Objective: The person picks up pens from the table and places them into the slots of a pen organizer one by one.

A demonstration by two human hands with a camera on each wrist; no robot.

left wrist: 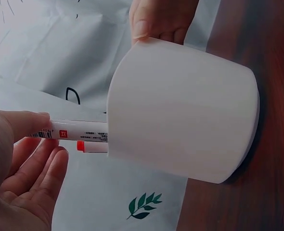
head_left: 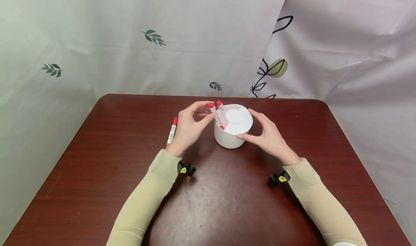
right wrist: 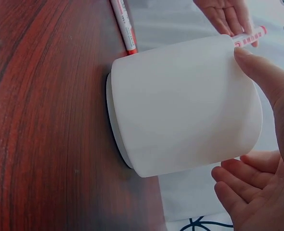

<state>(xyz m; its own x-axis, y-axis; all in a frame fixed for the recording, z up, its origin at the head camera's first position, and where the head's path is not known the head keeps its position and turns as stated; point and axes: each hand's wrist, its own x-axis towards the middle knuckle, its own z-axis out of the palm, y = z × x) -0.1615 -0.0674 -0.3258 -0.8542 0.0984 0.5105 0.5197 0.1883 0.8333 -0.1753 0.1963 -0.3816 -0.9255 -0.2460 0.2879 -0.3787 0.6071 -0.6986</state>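
Note:
A white round desk organizer (head_left: 229, 140) with divided compartments stands on the table. My left hand (head_left: 190, 127) pinches a red-capped whiteboard marker (left wrist: 84, 129) between thumb and fingers at the organizer's left side. The marker's lower end is inside a left compartment, and its upper part sticks out above the rim. Another red-capped marker (head_left: 220, 104) leans in the organizer just behind it. On the right, my right hand (head_left: 267, 135) holds the organizer by its rim, thumb at the near side and fingers at the far side.
A third red-and-white marker (head_left: 172, 131) lies on the dark red wooden table (head_left: 221, 199), left of the organizer and partly behind my left wrist. Behind the table hangs a pale curtain (head_left: 195, 44) with a leaf print.

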